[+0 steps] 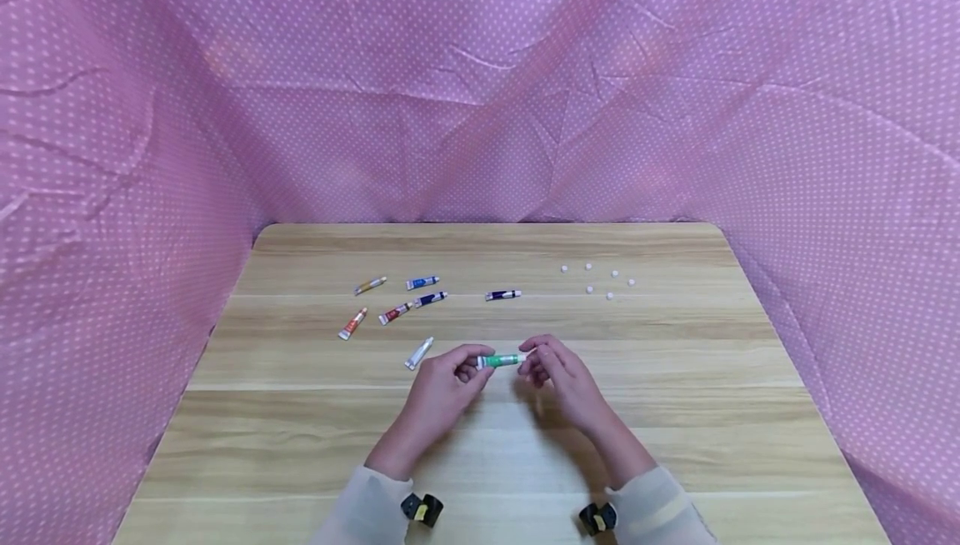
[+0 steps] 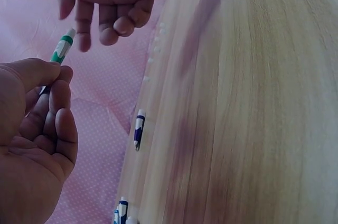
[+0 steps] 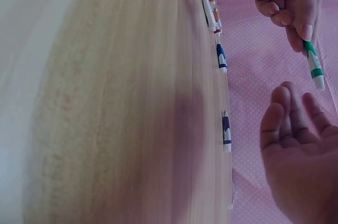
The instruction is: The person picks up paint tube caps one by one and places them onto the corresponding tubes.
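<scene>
My left hand [image 1: 444, 387] pinches a green paint tube [image 1: 501, 360] by its flat end, between thumb and fingers. The tube's white tip points right, toward my right hand [image 1: 562, 378]. In the right wrist view the right fingers [image 3: 273, 121] are spread and slightly bent near the white tip of the green tube [image 3: 313, 65], with a gap between them. That same gap shows in the left wrist view beside the green tube [image 2: 62, 48]. Closest on the table to my left hand lies a white-and-silver tube [image 1: 419, 353].
Behind the hands lie an orange tube [image 1: 352, 323], red tube [image 1: 395, 313], yellow tube [image 1: 371, 285], blue tube [image 1: 422, 282], dark blue tube [image 1: 431, 298] and purple tube [image 1: 503, 295]. Several small white caps [image 1: 589, 289] are scattered at the back right. Pink dotted cloth [image 1: 480, 145] surrounds the wooden table [image 1: 300, 445].
</scene>
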The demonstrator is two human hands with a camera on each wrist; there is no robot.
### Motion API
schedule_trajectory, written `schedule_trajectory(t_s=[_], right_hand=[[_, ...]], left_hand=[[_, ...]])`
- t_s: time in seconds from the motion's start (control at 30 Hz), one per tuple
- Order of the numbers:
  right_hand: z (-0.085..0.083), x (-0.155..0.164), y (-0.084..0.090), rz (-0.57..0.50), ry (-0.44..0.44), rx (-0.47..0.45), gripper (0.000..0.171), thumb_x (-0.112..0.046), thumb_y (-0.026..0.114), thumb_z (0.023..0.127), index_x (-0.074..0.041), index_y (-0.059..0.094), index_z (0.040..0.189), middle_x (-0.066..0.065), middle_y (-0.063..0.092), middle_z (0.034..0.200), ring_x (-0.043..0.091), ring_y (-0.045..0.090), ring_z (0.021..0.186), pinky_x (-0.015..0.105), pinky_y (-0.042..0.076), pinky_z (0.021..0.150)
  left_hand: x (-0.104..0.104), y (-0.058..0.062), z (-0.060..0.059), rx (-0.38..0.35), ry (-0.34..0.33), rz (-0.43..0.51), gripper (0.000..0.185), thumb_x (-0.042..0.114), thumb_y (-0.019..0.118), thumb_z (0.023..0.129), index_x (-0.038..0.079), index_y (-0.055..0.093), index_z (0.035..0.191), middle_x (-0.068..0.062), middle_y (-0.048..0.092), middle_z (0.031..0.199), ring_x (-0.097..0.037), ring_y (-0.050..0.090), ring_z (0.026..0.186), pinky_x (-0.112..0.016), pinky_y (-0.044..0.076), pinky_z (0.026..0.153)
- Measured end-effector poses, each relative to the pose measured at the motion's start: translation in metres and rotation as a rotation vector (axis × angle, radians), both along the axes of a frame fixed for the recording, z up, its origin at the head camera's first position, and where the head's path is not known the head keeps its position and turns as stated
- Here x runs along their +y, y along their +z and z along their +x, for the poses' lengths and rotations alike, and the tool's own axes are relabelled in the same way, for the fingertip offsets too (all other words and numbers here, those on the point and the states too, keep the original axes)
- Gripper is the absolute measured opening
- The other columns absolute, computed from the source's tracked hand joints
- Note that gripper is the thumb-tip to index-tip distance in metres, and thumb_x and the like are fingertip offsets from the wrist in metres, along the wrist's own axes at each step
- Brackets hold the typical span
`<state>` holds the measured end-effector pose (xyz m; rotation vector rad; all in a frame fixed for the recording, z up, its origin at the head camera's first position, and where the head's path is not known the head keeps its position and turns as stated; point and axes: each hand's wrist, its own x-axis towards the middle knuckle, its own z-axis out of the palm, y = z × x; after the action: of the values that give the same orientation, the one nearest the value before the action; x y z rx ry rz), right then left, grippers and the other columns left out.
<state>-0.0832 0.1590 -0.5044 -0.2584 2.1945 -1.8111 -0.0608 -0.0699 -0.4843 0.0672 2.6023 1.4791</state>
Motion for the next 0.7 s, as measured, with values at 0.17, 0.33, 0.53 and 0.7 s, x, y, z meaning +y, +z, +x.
schedule_trajectory(t_s=[0.17,0.33,0.53,0.7], right_hand=[[0.0031,0.0009,0.0006,0.003,-0.001,0.132,0.03,-0.009,0.07,0.105,0.002,0.064,0.132,0.02,0.071,0.109,0.014,0.067,0.097,0.026,0.059,0.089],[0.0047,-0.0008,0.0025,0.089,-0.075,0.199,0.017,-0.003,0.077,0.098,-0.007,0.076,0.114,0.009,0.077,0.101,0.007,0.067,0.09,0.023,0.059,0.084],[0.0058,-0.0022,0.005,0.135,-0.131,0.235,0.015,-0.001,0.078,0.097,-0.011,0.079,0.108,0.009,0.077,0.097,0.007,0.066,0.085,0.022,0.056,0.079],[0.0073,-0.0039,0.0046,0.102,-0.153,0.192,0.009,-0.005,0.076,0.1,-0.008,0.078,0.109,0.013,0.076,0.096,0.009,0.067,0.082,0.022,0.057,0.075]], left_hand=[[-0.002,0.0002,-0.0011,-0.029,0.004,0.008,0.026,0.021,0.078,0.101,0.025,0.076,0.127,0.007,0.074,0.099,-0.012,0.067,0.088,-0.022,0.059,0.076],[-0.0025,-0.0007,-0.002,-0.036,-0.01,0.02,0.027,0.021,0.078,0.102,0.021,0.076,0.129,0.006,0.074,0.1,-0.012,0.067,0.089,-0.022,0.059,0.077],[-0.0022,-0.0007,-0.0014,-0.041,-0.022,0.024,0.028,0.023,0.077,0.102,0.02,0.076,0.13,0.006,0.074,0.1,-0.012,0.068,0.089,-0.021,0.059,0.076],[-0.0017,0.0014,0.0004,-0.041,-0.03,0.024,0.027,0.024,0.077,0.102,0.023,0.076,0.129,0.007,0.075,0.101,-0.011,0.068,0.089,-0.021,0.06,0.077]])
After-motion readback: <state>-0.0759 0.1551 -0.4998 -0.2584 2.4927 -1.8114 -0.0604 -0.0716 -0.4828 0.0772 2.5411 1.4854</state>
